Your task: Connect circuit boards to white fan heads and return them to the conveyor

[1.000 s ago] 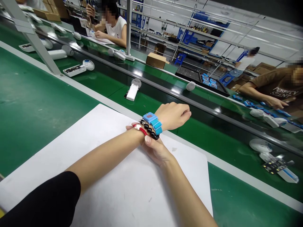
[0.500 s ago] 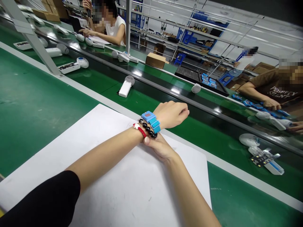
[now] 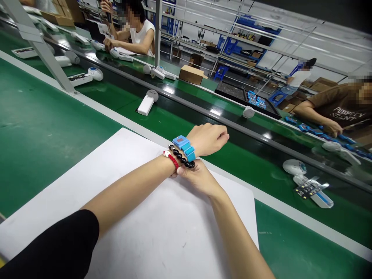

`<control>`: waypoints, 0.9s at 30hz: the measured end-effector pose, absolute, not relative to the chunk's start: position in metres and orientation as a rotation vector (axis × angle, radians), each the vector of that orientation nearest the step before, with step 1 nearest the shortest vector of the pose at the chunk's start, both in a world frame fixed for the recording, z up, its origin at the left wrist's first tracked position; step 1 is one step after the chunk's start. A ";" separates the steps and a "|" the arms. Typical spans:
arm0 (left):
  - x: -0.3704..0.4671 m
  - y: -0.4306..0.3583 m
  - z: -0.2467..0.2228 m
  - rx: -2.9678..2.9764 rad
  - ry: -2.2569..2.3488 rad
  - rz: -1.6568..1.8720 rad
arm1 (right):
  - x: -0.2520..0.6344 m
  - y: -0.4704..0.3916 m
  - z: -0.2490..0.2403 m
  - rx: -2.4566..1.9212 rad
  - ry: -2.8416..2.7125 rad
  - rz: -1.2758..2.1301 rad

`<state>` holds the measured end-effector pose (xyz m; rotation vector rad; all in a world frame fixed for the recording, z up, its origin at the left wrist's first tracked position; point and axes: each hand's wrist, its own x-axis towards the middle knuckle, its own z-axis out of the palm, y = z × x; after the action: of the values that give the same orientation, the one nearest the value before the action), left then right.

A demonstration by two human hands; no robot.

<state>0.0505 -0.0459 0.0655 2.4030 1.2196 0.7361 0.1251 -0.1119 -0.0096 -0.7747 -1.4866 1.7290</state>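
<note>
My left hand (image 3: 207, 138) is held out over the front edge of the work area, back upward, its fingers curled into a loose fist with nothing visible in them. Around its wrist sit a blue wrist strap (image 3: 184, 146), a black bead bracelet (image 3: 180, 156) and a red braided bracelet (image 3: 173, 160) with a white charm. My right hand (image 3: 200, 177) clasps that wrist from below, thumb beside the red bracelet; its other fingers are hidden under the wrist. Beneath both arms lies a white board (image 3: 139, 232).
Beyond the board run green conveyor belts carrying white handheld device parts (image 3: 146, 105), one with a circuit board (image 3: 309, 190) on it. A dark rail (image 3: 200, 110) divides the belts. A metal post (image 3: 49, 54) rises at left. Co-workers sit opposite, near a cardboard box (image 3: 191, 74) and a black tray (image 3: 232, 92).
Parts on the near belt have shifted left, those on the far belt right. My right hand has turned slightly at the wrist; my left hand has barely moved. A far co-worker's hands have come together.
</note>
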 end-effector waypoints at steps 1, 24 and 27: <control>0.050 -0.046 0.066 2.401 1.226 0.734 | 0.125 -0.112 -0.010 -0.784 -1.513 1.715; 0.054 -0.045 0.061 2.482 1.217 0.679 | 0.135 -0.097 -0.039 -0.841 -1.606 1.618; 0.063 -0.059 0.061 2.526 1.119 0.609 | 0.134 -0.093 -0.045 -0.944 -1.607 1.402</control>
<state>0.0626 -0.0589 0.0605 2.5256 1.1188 0.6086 0.1338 -0.0935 -0.0446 -0.9443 -1.6074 1.4015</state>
